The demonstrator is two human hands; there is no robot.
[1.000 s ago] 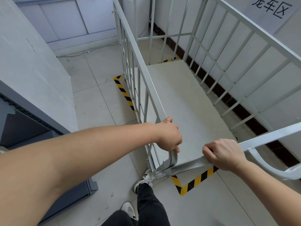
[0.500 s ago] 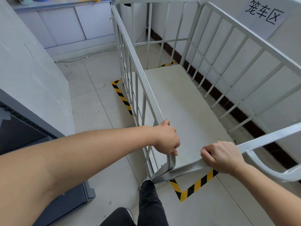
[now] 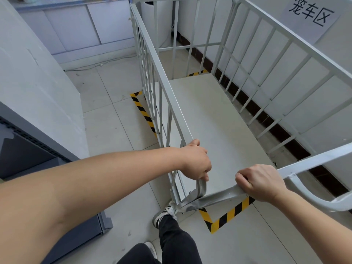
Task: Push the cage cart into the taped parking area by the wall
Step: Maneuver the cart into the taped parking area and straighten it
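The grey metal cage cart (image 3: pixel 215 119) stands along the white wall, its barred sides rising on the left, right and far end. My left hand (image 3: pixel 196 161) grips the near top corner of the cart's left side rail. My right hand (image 3: pixel 259 182) is closed around the cart's near crossbar. Yellow-and-black floor tape (image 3: pixel 224 218) marks the parking area: one corner shows under the crossbar, a strip (image 3: pixel 143 112) runs beside the left side, and a bit (image 3: pixel 196 73) shows at the far end. The cart's platform lies mostly inside these marks.
A paper sign with black characters (image 3: pixel 311 14) hangs on the right wall. A grey cabinet (image 3: pixel 38 141) stands close on the left, white cupboards (image 3: pixel 85 29) at the back. My foot in a striped shoe (image 3: pixel 164 214) is by the cart's near left corner. A cable (image 3: pixel 99 64) lies on the tiled floor.
The cart has shifted slightly between frames; the near tape corner shows a bit more in front of the crossbar. My foot has come forward beside the cart's corner. Both hands keep their grip.
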